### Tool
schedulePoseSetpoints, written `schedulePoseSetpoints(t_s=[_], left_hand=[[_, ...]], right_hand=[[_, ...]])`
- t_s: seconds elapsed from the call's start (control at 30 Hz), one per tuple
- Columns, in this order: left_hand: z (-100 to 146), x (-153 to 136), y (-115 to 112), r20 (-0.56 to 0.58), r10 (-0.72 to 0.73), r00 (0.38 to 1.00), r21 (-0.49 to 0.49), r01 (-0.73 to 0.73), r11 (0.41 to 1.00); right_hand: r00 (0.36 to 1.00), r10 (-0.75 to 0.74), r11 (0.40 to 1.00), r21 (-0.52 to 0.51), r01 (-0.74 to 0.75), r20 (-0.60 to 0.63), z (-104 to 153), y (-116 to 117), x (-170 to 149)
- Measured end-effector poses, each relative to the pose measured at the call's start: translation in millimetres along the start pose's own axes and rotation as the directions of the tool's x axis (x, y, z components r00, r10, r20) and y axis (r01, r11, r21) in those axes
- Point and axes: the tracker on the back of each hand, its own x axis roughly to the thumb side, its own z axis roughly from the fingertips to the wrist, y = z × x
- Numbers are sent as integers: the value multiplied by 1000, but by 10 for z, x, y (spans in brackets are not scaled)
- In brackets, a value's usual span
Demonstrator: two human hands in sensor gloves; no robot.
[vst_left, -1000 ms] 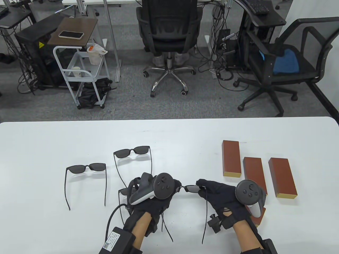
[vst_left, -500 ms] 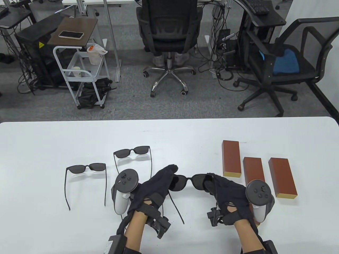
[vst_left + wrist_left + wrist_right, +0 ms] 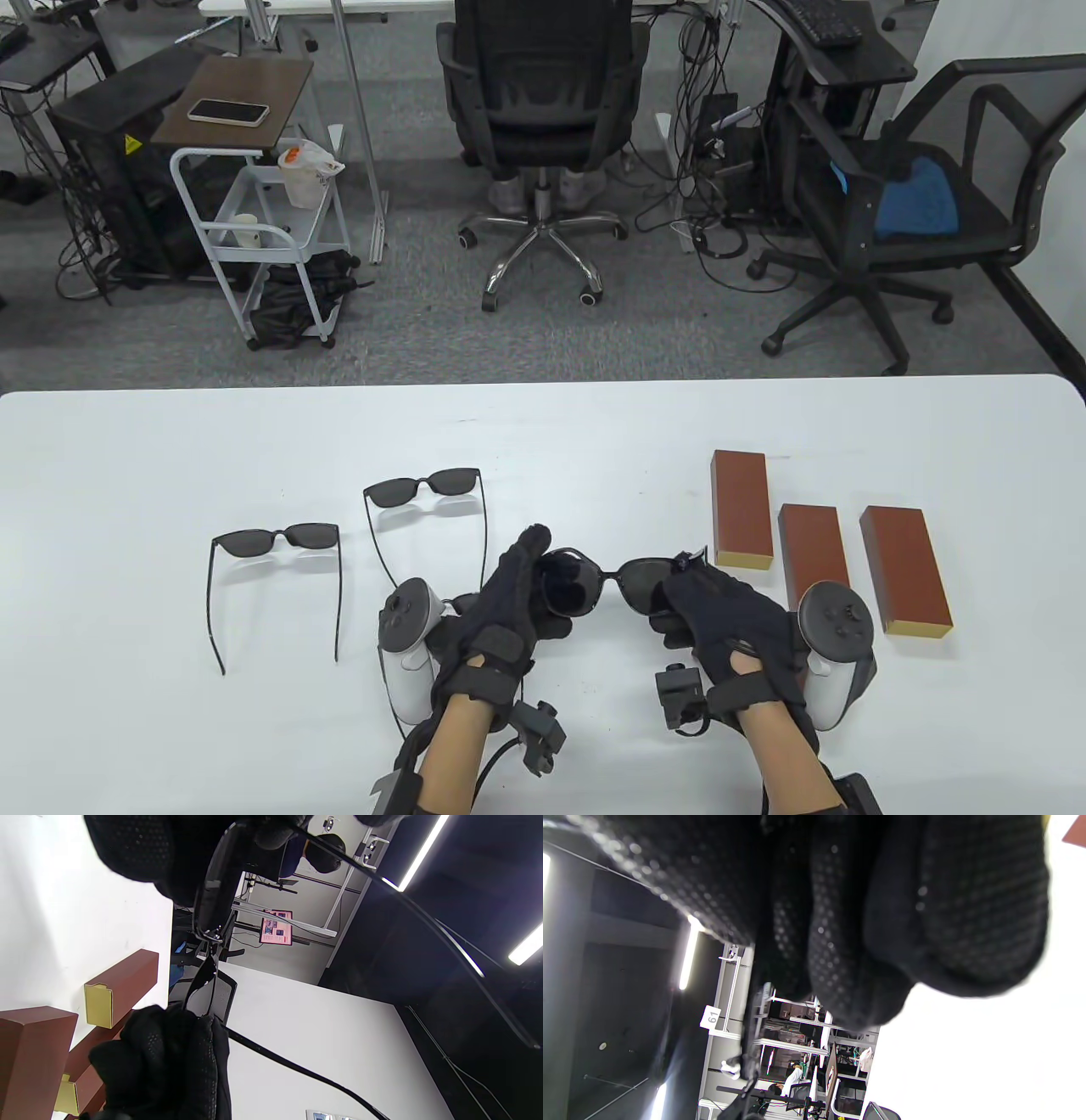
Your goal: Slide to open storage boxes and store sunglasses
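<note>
Storage boxes, brown w/ gold ends: three lie in a staggered row on the right of the white table [image 3: 170,475] – far-left box [image 3: 741,508], middle box [image 3: 816,560], right box [image 3: 904,569]. All lie flat; contents not visible. A 4th may sit under the right hand, can't tell.

Held sunglasses [image 3: 612,584]: black frame, dark lenses, raised above the table near centre, between both hands. Left hand [image 3: 509,607] fingers curled round the left lens end; right hand [image 3: 721,624] fingers gripping the right lens end.

Spare sunglasses, temples unfolded, standing on the table: one pair [image 3: 276,540] at left, one pair [image 3: 422,486] farther, nearer centre.
</note>
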Motion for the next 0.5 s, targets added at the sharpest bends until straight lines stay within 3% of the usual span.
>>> schedulePoseSetpoints(t_s=[0.17, 0.5], left_hand=[[28, -91, 46, -38, 2, 999, 51, 0, 999], [72, -166, 155, -71, 8, 997, 116, 0, 993]], right_hand=[[1000, 14, 1000, 10, -14, -7, 3, 48, -45], [987, 35, 999, 18, -39, 156, 24, 165, -60]])
